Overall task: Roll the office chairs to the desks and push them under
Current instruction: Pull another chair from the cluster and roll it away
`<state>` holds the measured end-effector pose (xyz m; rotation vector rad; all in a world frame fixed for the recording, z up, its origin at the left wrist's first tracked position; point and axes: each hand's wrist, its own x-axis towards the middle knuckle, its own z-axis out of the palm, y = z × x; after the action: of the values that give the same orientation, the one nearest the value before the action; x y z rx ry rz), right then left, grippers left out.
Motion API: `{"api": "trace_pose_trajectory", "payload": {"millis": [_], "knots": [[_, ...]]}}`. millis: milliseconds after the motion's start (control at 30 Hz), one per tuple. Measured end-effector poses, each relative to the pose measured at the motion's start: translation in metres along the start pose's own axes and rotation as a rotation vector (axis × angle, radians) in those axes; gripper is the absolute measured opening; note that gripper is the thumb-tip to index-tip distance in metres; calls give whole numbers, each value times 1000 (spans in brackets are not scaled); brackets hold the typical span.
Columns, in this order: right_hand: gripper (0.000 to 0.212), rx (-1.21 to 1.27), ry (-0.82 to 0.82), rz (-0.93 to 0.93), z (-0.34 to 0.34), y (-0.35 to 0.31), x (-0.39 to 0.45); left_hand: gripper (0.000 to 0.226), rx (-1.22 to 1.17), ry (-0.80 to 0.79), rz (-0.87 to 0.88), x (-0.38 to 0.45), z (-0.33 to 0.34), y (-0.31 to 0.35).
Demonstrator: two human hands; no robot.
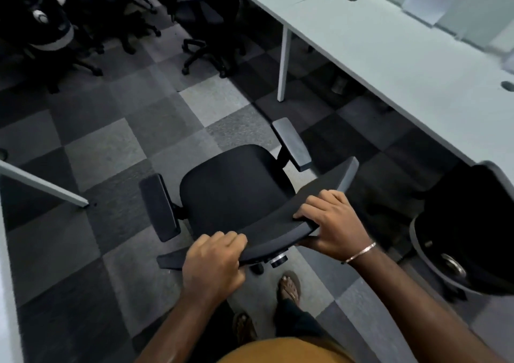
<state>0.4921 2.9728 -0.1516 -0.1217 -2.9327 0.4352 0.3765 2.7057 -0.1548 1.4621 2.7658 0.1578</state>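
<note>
My left hand (pixel 212 262) and right hand (pixel 332 223) both curl tight over the backrest (pixel 267 226) of the chair (pixel 233 190), seat pointing away from me, with the desk (pixel 389 65) ahead to my right, nearer my right hand.

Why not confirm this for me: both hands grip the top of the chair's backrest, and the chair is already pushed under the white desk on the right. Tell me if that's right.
One part is wrong. In the head view the chair is not under the white desk; it stands out on the carpet tiles, clear of the desk's edge. The rest holds: the left hand and the right hand both grip the top of its backrest.
</note>
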Motion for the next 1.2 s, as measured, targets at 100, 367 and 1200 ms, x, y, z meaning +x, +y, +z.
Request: {"api": "trace_pose_trajectory", "payload": {"millis": [100,367,1200], "knots": [[41,-32,47,69,6,-28,-28,30,8,-18,90,-14,-1,-12],[62,-97,11,75,15,-67,-33,27,24,-40,315,-8,-19,-81],[77,-286,131,161,-12,98,74,30,43,54,308,194,-1,-96]]}}
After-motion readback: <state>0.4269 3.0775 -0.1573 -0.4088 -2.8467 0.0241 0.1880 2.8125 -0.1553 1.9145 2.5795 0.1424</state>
